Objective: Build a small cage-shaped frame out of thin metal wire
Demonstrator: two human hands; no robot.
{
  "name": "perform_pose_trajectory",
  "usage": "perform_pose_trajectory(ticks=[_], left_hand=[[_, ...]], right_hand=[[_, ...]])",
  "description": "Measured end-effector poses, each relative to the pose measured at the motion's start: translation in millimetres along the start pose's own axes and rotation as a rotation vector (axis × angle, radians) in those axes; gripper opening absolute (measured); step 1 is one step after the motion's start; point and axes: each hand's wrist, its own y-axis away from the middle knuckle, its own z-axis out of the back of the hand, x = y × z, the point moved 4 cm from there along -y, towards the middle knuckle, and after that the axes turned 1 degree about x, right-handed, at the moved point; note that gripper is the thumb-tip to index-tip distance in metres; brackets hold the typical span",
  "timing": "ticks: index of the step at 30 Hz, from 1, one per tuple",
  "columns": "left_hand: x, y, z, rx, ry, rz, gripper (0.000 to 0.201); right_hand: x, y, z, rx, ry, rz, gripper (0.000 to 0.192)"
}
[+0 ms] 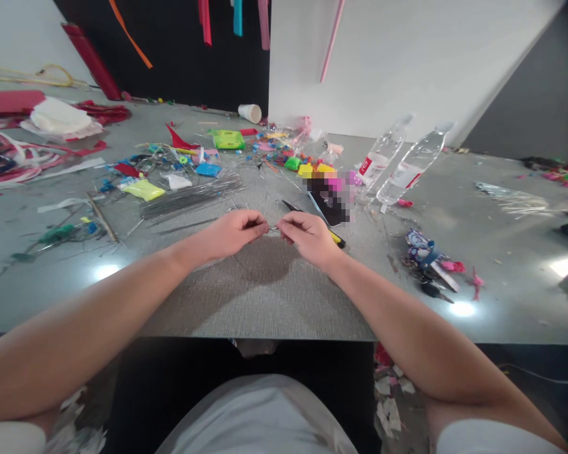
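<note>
My left hand (236, 232) and my right hand (311, 238) meet above the middle of the grey table, fingertips pinched a short gap apart. Between them runs a short, thin piece of wire (273, 228), silvery and too small to make out in detail; both hands grip it. Partly under my right hand lies a tool with a yellow and black handle (337, 239); its dark tip shows beyond the knuckles. A phone (325, 205), partly blurred out, rests just behind that hand. Beyond my left hand lies a bundle of thin metal wires (196, 194).
Two clear bottles (409, 167) stand at the right behind a bunch of keys (428, 287). Colourful clay packets (143, 189) and small scraps lie across the back. A white cup (250, 113) is tipped over near the wall. The table's front edge (265, 338) is close to my body.
</note>
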Motion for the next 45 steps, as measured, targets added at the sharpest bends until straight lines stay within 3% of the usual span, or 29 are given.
perform_pose_trajectory(ticks=[8,15,24,30,37,45], left_hand=[[3,-2,-4.0,0.020,-0.026,-0.016,0.031],[4,-1,-4.6,0.037,-0.009,-0.028,0.035],[6,0,-3.8,0.037,0.042,0.004,0.036],[4,0,-4.4,0.040,0.069,-0.019,0.034],[-3,1,0.9,-0.002,0.041,-0.057,0.033],[-3,0,0.5,0.002,0.034,-0.045,0.034]], right_hand=[[-7,-1,-1,-0.026,-0.006,-0.028,0.028],[-6,-5,-3,0.029,-0.105,-0.099,0.034],[-19,-7,-10,0.061,-0.419,-0.194,0.043],[-18,-8,-8,0.076,-0.236,-0.130,0.042],[-11,-4,-5,0.137,0.227,0.007,0.041],[-13,-4,-5,0.139,0.056,-0.026,0.041]])
